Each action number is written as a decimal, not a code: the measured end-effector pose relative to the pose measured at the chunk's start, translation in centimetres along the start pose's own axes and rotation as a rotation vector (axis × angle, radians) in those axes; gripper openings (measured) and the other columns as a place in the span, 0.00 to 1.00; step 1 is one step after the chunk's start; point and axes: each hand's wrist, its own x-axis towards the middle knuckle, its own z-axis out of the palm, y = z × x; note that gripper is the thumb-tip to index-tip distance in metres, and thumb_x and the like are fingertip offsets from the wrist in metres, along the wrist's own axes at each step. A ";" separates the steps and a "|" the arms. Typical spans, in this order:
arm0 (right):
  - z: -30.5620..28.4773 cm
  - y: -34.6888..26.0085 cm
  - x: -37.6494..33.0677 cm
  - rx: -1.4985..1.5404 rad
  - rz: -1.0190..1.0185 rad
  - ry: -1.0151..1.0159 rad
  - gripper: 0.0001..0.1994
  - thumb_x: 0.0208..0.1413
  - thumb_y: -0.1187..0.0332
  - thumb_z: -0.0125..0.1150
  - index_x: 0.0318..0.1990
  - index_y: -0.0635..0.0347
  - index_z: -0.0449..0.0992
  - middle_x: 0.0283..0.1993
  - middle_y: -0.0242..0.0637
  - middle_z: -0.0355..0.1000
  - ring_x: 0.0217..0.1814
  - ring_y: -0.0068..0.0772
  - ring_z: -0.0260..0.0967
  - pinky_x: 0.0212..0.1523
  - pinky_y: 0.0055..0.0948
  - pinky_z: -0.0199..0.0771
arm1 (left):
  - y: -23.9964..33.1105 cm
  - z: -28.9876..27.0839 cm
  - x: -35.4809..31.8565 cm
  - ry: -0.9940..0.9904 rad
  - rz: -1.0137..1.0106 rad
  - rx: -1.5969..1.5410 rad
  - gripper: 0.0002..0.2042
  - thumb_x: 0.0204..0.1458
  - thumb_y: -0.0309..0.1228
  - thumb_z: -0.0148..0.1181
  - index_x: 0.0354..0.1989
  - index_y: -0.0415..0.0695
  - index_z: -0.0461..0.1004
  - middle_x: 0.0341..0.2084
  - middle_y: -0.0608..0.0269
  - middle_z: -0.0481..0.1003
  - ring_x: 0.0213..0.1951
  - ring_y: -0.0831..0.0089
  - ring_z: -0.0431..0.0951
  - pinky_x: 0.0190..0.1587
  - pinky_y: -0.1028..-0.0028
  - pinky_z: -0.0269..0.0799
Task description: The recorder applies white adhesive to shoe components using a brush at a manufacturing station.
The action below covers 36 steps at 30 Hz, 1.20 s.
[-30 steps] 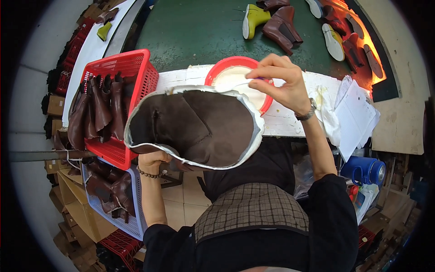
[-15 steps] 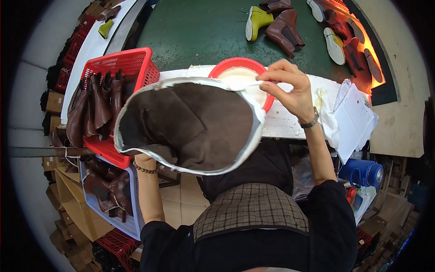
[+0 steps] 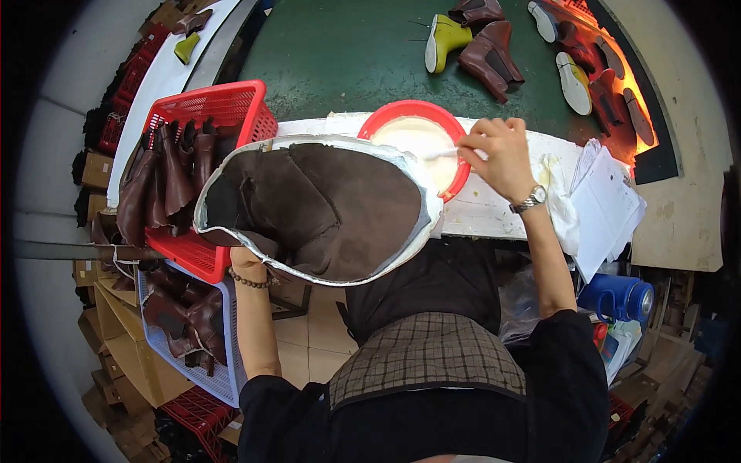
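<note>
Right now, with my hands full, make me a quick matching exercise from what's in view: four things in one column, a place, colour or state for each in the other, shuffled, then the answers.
Things
1. Upper
2. Bowl
3. Flask
4. Red basket

Descriptions
A. Holds brown pieces
B. Blue, with a handle
C. Held up by the left hand
D. Has creamy white contents

Pairs
1-C, 2-D, 3-B, 4-A
</note>
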 end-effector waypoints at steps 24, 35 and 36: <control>-3.8 -3.9 5.4 0.567 -0.133 0.122 0.06 0.52 0.70 0.72 0.39 0.53 0.87 0.35 0.27 0.77 0.40 0.25 0.72 0.51 0.30 0.59 | -4.6 -1.8 4.7 -0.339 -0.081 -0.209 0.22 0.42 0.18 0.66 0.49 0.22 0.74 0.20 0.44 0.77 0.15 0.66 0.72 0.16 0.69 0.64; -4.1 -3.8 5.2 0.626 -0.070 0.234 0.09 0.48 0.72 0.75 0.39 0.55 0.87 0.37 0.30 0.76 0.43 0.27 0.71 0.50 0.29 0.63 | -6.0 -2.7 5.2 -0.471 -0.073 -0.276 0.23 0.43 0.19 0.67 0.50 0.23 0.74 0.20 0.44 0.77 0.15 0.66 0.72 0.15 0.70 0.63; -4.1 -4.3 6.0 0.622 -0.125 0.281 0.09 0.47 0.71 0.76 0.37 0.53 0.87 0.36 0.28 0.75 0.42 0.26 0.70 0.50 0.30 0.60 | -6.7 -2.5 5.6 -0.485 -0.075 -0.284 0.23 0.43 0.19 0.67 0.51 0.23 0.74 0.20 0.44 0.77 0.15 0.66 0.72 0.15 0.70 0.63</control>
